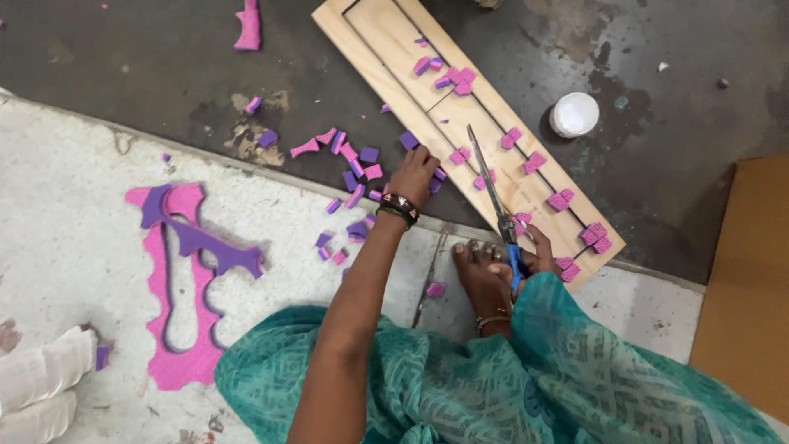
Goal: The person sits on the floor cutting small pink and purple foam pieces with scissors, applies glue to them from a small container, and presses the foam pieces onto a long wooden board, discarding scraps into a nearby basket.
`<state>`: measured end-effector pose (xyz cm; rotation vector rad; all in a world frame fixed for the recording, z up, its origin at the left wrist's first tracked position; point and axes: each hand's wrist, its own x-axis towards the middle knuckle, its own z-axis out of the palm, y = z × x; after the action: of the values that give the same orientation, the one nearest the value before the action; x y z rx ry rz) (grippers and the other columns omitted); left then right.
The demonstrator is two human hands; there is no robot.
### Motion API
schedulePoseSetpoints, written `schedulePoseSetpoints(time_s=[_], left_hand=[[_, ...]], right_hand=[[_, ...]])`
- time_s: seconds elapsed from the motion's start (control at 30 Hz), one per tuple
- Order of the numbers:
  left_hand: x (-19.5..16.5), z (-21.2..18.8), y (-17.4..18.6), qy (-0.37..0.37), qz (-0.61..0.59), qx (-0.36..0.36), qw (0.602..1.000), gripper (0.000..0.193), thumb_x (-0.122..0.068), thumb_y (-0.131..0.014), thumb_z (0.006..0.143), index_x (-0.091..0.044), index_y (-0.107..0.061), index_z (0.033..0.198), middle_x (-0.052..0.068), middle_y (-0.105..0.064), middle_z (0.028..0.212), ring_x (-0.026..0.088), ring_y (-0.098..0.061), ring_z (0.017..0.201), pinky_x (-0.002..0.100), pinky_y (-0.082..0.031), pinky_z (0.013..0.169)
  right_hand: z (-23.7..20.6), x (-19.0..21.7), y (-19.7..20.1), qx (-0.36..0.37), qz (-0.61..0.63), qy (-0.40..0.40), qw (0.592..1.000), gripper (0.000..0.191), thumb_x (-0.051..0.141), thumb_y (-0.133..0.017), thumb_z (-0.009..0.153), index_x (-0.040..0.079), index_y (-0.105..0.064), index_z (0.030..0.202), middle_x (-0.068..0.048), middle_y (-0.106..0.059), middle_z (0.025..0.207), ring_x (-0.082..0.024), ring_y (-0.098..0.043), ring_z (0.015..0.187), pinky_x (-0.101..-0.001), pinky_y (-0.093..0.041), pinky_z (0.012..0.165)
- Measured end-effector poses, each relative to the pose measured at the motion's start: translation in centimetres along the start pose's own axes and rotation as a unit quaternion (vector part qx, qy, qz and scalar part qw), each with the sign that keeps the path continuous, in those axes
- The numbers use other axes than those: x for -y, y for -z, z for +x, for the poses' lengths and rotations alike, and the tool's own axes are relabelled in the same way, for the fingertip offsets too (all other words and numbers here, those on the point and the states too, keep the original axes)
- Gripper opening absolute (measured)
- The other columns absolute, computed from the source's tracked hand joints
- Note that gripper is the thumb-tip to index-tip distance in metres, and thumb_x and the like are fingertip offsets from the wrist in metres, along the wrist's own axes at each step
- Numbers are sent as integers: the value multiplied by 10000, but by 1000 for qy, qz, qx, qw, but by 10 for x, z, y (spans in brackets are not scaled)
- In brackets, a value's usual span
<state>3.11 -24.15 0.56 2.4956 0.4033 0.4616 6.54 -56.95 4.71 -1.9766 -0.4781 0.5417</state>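
Left hand (413,173) fingers together, pinching foam pieces (362,164) at near-left edge of wooden board (386,33); right hand (534,256) clamped on blue-handled scissors (493,193).

A white round lid (574,113) sits on the dark floor in the upper right of the frame. A brown cardboard sheet (746,288) fills the right edge. At the left lies a long pink-and-purple foam offcut (185,279), and another pink scrap (248,26) lies at the top. White cloth (41,390) shows lower left.
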Motion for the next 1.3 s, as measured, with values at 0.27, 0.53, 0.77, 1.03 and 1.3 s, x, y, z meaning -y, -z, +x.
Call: schedulePoseSetpoints(time_s=[0.27, 0.53, 0.77, 1.03, 1.3], left_hand=[[13, -23, 11, 334, -502, -65, 795, 176, 9, -691, 910, -22, -677, 1083, 74, -706, 946, 223, -709, 851, 355, -541, 683], [-41, -99, 64, 278, -686, -210, 639, 287, 53, -690, 914, 69, -695, 1200, 92, -742, 1056, 183, -725, 966, 348, -622, 921], [-60, -133, 67, 242, -685, -238, 645, 259, 63, -617, 942, 64, -688, 1191, 75, -743, 1055, 160, -725, 966, 356, -624, 942], [-68, -150, 79, 235, -639, -227, 696, 564, 118, -585, 907, 48, -491, 1459, 50, -666, 993, 137, -689, 916, 325, -611, 868], [-65, -161, 78, 224, -618, -233, 716, 624, 124, -581, 916, 48, -437, 1519, 55, -651, 988, 134, -668, 912, 320, -606, 857]], right_hand=[[6, -9, 15, 40, 40, -18, 998, 1009, 199, -904, 721, 79, -345, 1553, -92, -766, 911, -79, -626, 782, -240, -505, 760], [7, 26, -14, 270, -19, 136, 953, 1075, 99, -795, 822, 77, -80, 1625, -119, -704, 1076, -168, -691, 873, -298, -565, 764], [-4, 68, -29, 317, -44, 81, 944, 1088, 92, -800, 807, 90, -92, 1634, -111, -697, 977, -179, -656, 843, -321, -575, 716], [-8, 78, -37, 349, -117, 133, 920, 1204, 396, -826, 770, 85, -49, 1635, -59, -690, 1073, -195, -614, 787, -416, -528, 739], [-3, 100, -51, 343, -235, 63, 907, 1112, 483, -795, 821, 171, -103, 1634, -335, -528, 1383, -468, -544, 1267, -576, -452, 998]])
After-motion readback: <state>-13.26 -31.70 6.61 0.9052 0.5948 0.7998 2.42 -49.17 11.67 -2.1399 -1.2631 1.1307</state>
